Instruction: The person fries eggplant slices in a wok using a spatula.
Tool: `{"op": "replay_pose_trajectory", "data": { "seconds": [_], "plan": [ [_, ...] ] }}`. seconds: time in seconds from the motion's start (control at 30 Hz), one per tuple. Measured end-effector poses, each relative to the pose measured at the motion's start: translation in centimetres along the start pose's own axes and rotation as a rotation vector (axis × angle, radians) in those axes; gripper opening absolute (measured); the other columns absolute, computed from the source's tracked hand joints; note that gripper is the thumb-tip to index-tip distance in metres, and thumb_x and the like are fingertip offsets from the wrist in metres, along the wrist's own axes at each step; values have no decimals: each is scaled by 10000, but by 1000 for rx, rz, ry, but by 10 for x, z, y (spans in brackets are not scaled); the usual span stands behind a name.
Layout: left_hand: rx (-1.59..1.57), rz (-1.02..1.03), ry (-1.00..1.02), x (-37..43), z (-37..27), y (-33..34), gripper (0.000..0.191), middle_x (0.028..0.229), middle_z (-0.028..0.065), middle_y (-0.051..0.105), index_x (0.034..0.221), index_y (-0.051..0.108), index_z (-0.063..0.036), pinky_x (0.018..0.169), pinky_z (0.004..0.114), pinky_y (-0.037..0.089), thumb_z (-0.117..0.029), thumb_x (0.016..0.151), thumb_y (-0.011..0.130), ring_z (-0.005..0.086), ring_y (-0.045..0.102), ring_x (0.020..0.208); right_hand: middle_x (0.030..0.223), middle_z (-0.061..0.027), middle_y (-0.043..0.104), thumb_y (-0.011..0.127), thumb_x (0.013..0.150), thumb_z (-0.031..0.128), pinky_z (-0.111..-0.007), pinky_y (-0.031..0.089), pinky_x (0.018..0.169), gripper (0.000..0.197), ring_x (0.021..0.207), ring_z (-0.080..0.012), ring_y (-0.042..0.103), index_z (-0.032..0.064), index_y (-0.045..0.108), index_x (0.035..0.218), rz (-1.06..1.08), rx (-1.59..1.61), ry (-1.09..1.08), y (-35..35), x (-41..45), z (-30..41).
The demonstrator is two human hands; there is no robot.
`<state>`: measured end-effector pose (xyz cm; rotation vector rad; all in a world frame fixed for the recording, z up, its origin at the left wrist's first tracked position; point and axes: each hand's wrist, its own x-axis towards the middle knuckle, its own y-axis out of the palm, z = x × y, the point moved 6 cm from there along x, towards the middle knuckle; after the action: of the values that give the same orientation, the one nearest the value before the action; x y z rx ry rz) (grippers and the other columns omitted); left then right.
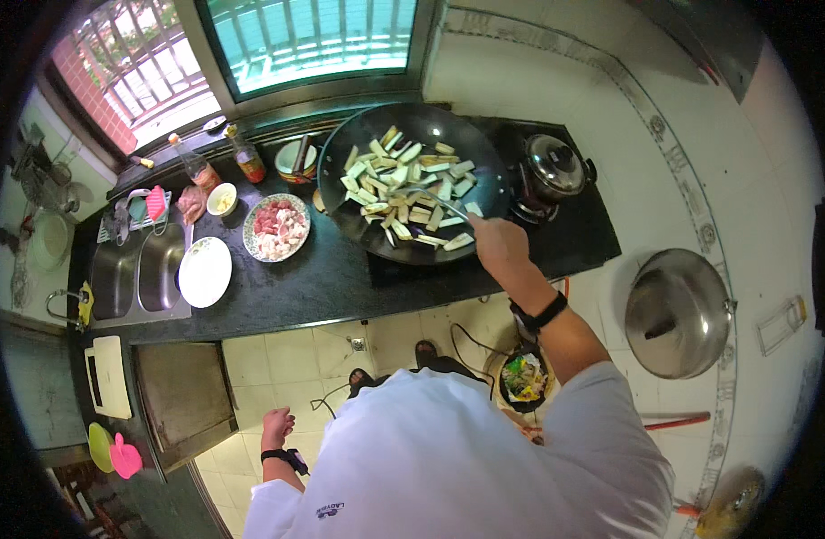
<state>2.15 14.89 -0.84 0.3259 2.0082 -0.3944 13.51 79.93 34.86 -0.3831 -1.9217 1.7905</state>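
My right hand is closed around the handle of a metal spatula, at the right front side of a large black wok. The spatula's far end lies among the cut eggplant pieces in the wok and is partly hidden by them. My left hand hangs low beside my body, away from the counter, its fingers loosely curled with nothing seen in them. Left of the wok, a patterned plate holds cut raw meat.
A lidded pot stands right of the wok. Left on the counter are a white plate, a small bowl of chopped pieces, sauce bottles and a double sink. A waste bin stands on the floor.
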Motion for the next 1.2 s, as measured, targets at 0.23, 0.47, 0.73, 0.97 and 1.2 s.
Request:
{"op": "replay_pose_trajectory", "data": {
  "seconds": [0.23, 0.47, 0.73, 0.97, 1.2],
  "plan": [
    [6, -19, 50, 1, 5, -9, 138, 624, 5, 532, 911, 514, -68, 386, 230, 330, -188, 923, 579, 88, 469, 465, 613, -81, 571, 594, 913, 96, -368, 430, 404, 267, 505, -239, 561, 94, 642, 1176, -54, -84, -97, -38, -6, 4],
    [19, -29, -8, -3, 5, -7, 143, 622, 7, 525, 928, 536, -54, 389, 234, 314, -194, 944, 556, 89, 447, 458, 761, -130, 660, 586, 878, 134, -443, 497, 587, 286, 726, -333, 651, 134, 636, 1159, 69, -32, 69, -6, 14, 4],
    [-4, -66, 10, 6, 20, -12, 138, 613, 30, 536, 892, 540, -49, 369, 239, 313, -177, 914, 583, 100, 451, 436, 820, -203, 666, 557, 934, 235, -448, 492, 691, 254, 746, -362, 635, 31, 687, 1012, 246, 235, 105, -73, 15, -85],
    [-21, 15, -31, 23, 41, -11, 139, 668, 40, 593, 917, 530, -91, 415, 267, 387, -214, 910, 594, 125, 514, 492, 552, -65, 514, 589, 876, 110, -329, 332, 409, 158, 430, -142, 438, 5, 700, 915, 599, 163, 434, -123, 66, -152],
    [-76, -13, 13, 13, 41, 2, 157, 629, 30, 553, 922, 548, -46, 379, 232, 327, -198, 927, 585, 96, 469, 459, 666, -93, 573, 613, 865, 159, -348, 397, 511, 202, 552, -192, 511, 9, 706, 963, 719, 235, 389, -42, 117, -168]
  ]
}}
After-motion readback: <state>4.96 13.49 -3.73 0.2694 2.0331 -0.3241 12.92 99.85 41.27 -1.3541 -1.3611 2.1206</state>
